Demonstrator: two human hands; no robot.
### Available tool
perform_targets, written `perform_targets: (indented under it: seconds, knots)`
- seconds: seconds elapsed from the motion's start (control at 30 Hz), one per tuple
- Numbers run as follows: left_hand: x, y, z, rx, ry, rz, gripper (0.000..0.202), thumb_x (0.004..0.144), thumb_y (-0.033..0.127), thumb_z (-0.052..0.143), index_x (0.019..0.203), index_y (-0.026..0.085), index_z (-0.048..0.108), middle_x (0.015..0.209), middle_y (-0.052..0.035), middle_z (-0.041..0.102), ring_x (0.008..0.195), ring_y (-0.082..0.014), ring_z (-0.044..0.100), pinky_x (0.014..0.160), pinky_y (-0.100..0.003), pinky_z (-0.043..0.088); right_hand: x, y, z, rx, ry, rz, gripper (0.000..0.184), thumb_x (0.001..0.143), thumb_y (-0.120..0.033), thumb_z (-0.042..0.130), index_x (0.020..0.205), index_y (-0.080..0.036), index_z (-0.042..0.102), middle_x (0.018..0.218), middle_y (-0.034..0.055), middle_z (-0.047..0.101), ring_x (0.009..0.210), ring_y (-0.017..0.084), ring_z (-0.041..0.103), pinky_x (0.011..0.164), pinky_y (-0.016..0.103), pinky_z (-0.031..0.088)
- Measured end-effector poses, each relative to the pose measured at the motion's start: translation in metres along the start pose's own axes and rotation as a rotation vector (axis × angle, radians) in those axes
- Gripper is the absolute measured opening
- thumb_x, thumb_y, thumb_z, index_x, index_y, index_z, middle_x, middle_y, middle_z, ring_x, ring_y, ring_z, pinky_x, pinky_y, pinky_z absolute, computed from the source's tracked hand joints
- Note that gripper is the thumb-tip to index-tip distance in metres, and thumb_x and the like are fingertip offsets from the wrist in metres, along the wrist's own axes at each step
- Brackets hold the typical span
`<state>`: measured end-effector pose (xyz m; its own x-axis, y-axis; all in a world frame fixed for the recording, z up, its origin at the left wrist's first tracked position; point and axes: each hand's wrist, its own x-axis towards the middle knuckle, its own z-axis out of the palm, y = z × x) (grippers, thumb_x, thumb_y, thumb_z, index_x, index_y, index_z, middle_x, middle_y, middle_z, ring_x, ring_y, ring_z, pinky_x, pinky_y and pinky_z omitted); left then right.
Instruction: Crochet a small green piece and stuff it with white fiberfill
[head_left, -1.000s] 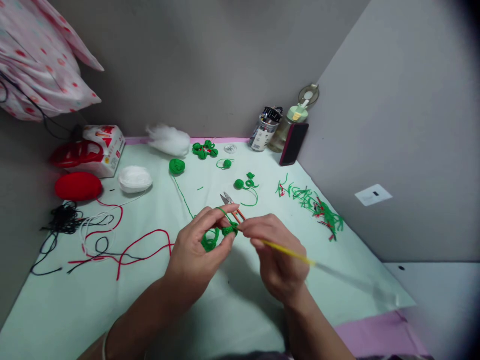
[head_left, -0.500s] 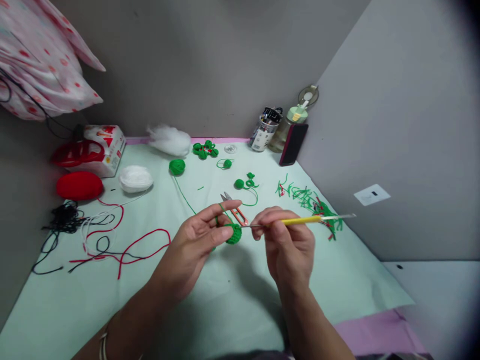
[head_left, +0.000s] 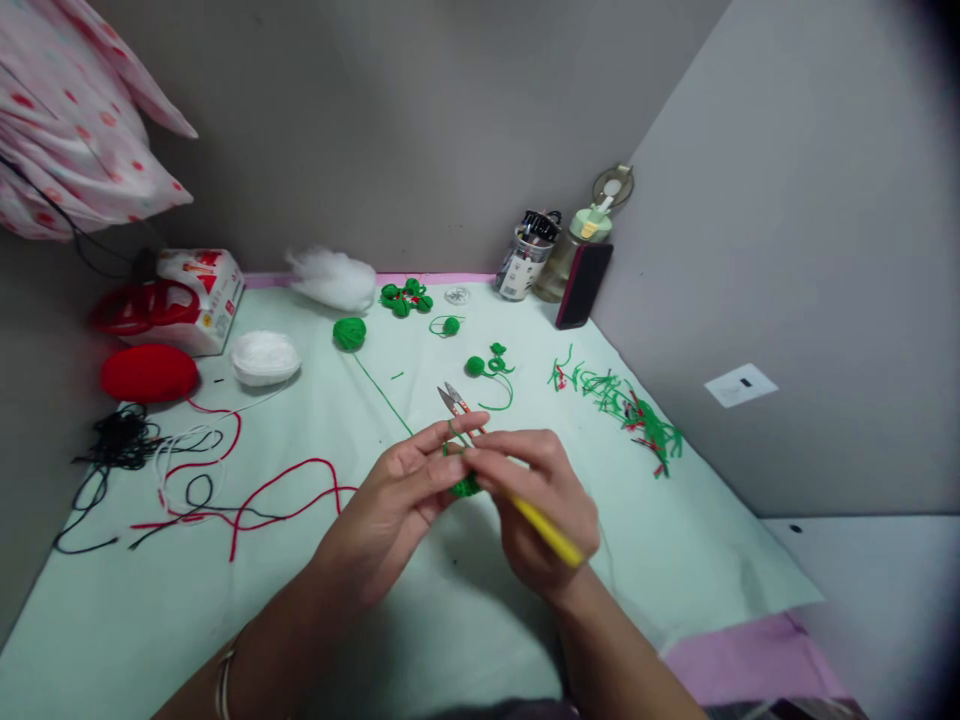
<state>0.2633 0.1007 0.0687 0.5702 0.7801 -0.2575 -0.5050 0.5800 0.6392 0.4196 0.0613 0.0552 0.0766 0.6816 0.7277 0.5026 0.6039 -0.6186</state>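
Between the thumb and fingers of my left hand is a small green crochet piece, partly covered by both hands. Green yarn loops over my left index finger and runs back to a green yarn ball. My right hand grips a crochet hook by its yellow handle, which slants down to the right. The hook's tip is hidden at the crochet piece, where my fingertips meet. Just behind the hands lie thread snips, blades pointing away, their handles partly covered.
Red yarn, white yarn and tangled black yarn lie left. Stuffing and finished green pieces are along the back. A pen holder, bottle and phone stand back right. Yarn scraps lie right.
My right hand has moved left against the crochet piece and turned, so the hook's handle swings from level to slanting downward. The green piece is now more covered.
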Motion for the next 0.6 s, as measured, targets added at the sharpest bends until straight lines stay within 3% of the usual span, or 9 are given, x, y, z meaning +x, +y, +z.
perform_targets:
  seconds: [0.1, 0.17, 0.33, 0.43, 0.6]
  knots:
    - [0.0, 0.002, -0.001, -0.006, 0.02, 0.011, 0.034, 0.083, 0.028, 0.088, 0.116, 0.022, 0.083, 0.089, -0.0002, 0.072, 0.085, -0.0109, 0.062, 0.088, -0.022, 0.049, 0.006, 0.005, -0.001, 0.338, 0.105, 0.23, 0.02, 0.104, -0.022, 0.062, 0.106, -0.029, 0.081, 0.091, 0.0043, 0.076, 0.073, 0.018, 0.067, 0.063, 0.034, 0.057]
    - [0.0, 0.001, -0.001, 0.075, 0.046, 0.073, 0.033, 0.083, 0.026, 0.088, 0.115, 0.025, 0.084, 0.089, 0.001, 0.073, 0.084, -0.0102, 0.062, 0.086, -0.02, 0.048, 0.009, 0.006, 0.0, 0.524, 0.089, 0.362, 0.018, 0.104, -0.028, 0.064, 0.1, -0.028, 0.082, 0.089, 0.0036, 0.075, 0.069, 0.016, 0.064, 0.06, 0.032, 0.054]
    - [-0.002, -0.003, -0.004, 0.255, -0.023, 0.167, 0.032, 0.092, 0.03, 0.082, 0.123, 0.033, 0.08, 0.107, -0.0022, 0.077, 0.11, -0.019, 0.067, 0.104, -0.032, 0.046, 0.009, 0.007, 0.003, 0.546, 0.011, 0.415, 0.014, 0.101, -0.029, 0.07, 0.102, -0.029, 0.084, 0.098, 0.0042, 0.08, 0.095, 0.02, 0.07, 0.08, 0.033, 0.055]
    - [-0.002, 0.0, -0.007, 0.308, -0.049, 0.173, 0.034, 0.095, 0.035, 0.078, 0.128, 0.034, 0.078, 0.108, -0.003, 0.075, 0.109, -0.0197, 0.066, 0.104, -0.033, 0.047, 0.011, 0.009, 0.001, 0.682, 0.033, 0.513, 0.014, 0.101, -0.032, 0.07, 0.098, -0.029, 0.083, 0.093, 0.0018, 0.079, 0.079, 0.014, 0.067, 0.074, 0.028, 0.053]
    - [-0.003, 0.005, -0.009, 0.38, 0.02, 0.158, 0.041, 0.083, 0.03, 0.089, 0.122, 0.035, 0.08, 0.096, 0.0004, 0.065, 0.095, -0.0146, 0.064, 0.089, -0.026, 0.051, 0.018, 0.009, -0.001, 0.879, 0.039, 0.646, 0.017, 0.098, -0.038, 0.074, 0.09, -0.024, 0.079, 0.087, 0.0011, 0.077, 0.067, 0.011, 0.061, 0.068, 0.025, 0.051]
